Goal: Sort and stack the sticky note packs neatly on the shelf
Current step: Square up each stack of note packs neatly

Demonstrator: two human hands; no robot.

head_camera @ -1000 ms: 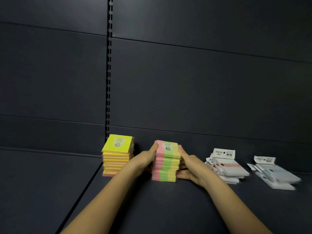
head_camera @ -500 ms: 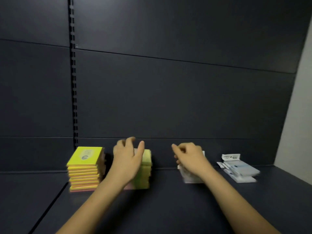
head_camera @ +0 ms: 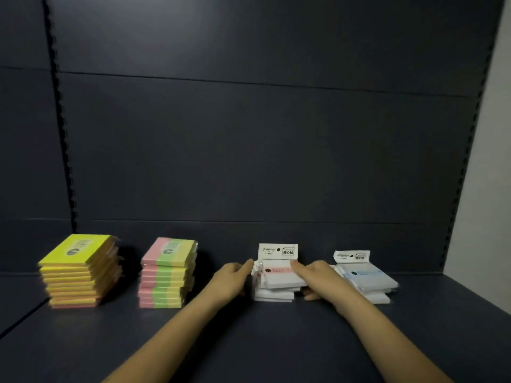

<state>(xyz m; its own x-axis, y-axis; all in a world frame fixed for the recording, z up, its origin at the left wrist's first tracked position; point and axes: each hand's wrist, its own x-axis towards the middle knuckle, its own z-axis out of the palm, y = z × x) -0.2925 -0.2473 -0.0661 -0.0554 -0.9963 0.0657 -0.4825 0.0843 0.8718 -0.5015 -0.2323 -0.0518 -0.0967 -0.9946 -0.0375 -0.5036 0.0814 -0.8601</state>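
Both hands moved right off pink-green stack (head_camera: 167,272), now squared, standing free. Left hand (head_camera: 232,280) and right hand (head_camera: 318,275) flank white pink-label stack (head_camera: 276,280) mid-shelf, fingers touching its sides; grip unclear. Straightening appears next; blue-label stack (head_camera: 367,280) untidy.

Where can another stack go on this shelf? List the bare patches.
Bare shelf runs along the front, before all four stacks. A narrower gap lies between the yellow stack and the pink-green stack. Crowded: the left hand and right hand flank the white packs, close beside the blue-labelled packs.
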